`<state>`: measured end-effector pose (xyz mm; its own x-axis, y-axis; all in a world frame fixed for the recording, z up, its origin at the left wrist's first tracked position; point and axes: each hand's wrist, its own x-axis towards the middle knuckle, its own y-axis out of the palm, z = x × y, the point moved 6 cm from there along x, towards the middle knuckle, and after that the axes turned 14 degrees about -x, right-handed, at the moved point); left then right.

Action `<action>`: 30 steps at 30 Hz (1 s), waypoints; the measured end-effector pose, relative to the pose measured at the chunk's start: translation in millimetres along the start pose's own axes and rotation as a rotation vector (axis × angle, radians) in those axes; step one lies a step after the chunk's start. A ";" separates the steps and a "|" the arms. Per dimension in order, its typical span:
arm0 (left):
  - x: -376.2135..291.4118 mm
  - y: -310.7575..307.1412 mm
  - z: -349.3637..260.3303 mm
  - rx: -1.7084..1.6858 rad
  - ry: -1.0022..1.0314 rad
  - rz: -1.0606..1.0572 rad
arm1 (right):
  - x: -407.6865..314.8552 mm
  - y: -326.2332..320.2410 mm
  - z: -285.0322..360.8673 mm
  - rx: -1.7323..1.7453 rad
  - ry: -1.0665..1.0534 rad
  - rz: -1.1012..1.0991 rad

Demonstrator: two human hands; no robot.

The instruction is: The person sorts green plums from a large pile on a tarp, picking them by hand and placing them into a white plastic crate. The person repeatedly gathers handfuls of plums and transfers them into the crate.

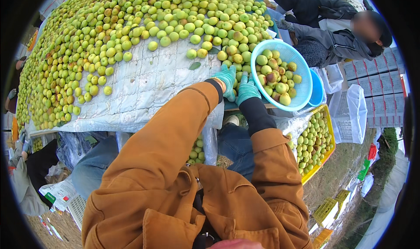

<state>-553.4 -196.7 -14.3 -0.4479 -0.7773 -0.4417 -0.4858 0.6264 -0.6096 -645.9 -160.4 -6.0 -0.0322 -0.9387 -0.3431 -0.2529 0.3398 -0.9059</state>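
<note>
Both my hands wear teal knit gloves and reach in among round yellow-green fruits (243, 48) at the table's near right edge. My left hand (226, 79) has its fingers extended over the fruits, beside the bare quilted cloth (157, 71). My right hand (248, 88) lies close by, fingers apart, against the left rim of a light blue plastic colander (303, 88). I see no fruit gripped in either hand, though their palms are partly hidden. Several fruits with brown patches (284, 99) fill part of the tilted colander.
A large heap of fruits (98, 29) spreads over the table. Right of me are a blue basin (316, 89), a yellow crate of fruits (313, 144) and a white mesh-lined crate (347, 114). Another person (331, 35) sits at far right, near stacked cartons (377, 81).
</note>
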 end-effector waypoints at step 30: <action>-148.1 -46.6 48.5 -1.267 0.401 0.205 | -67.0 -43.5 50.0 1.417 -0.585 0.112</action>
<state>-428.1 -113.5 47.6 -0.6769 -0.7297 -0.0961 -0.6410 0.5203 0.5643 -584.4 -109.4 43.9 0.4701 -0.8674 -0.1632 0.8345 0.4970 -0.2378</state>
